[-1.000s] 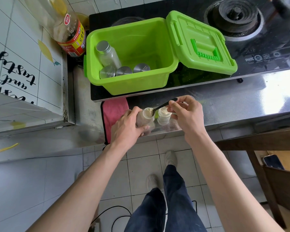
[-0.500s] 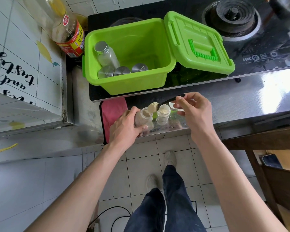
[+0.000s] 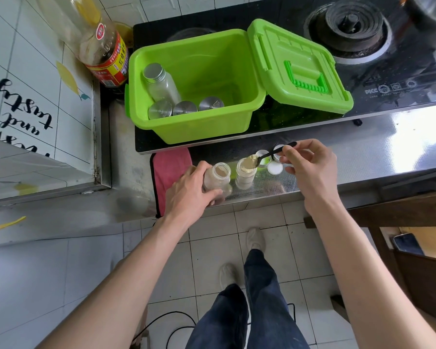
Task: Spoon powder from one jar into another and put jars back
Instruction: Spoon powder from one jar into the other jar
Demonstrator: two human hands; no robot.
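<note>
Two small open glass jars stand near the steel counter's front edge. My left hand [image 3: 189, 192] grips the left jar [image 3: 218, 177], which has pale powder low inside. The right jar [image 3: 244, 172] is nearly full of yellowish powder. My right hand [image 3: 310, 167] pinches the handle of a black spoon [image 3: 267, 154]; its bowl carries a heap of powder just above the right jar's mouth. Two jar lids [image 3: 275, 168] lie on the counter behind the spoon.
An open green plastic box [image 3: 237, 122] with several capped jars sits on the black hob, its lid [image 3: 300, 69] folded back to the right. A pink cloth [image 3: 169, 167] lies left of the jars. An oil bottle [image 3: 103, 56] stands at the back left, a burner [image 3: 350, 23] at the back right.
The spoon went from the left jar's mouth, rose with powder, and now hovers loaded over the right jar. My left hand stayed on the left jar.
</note>
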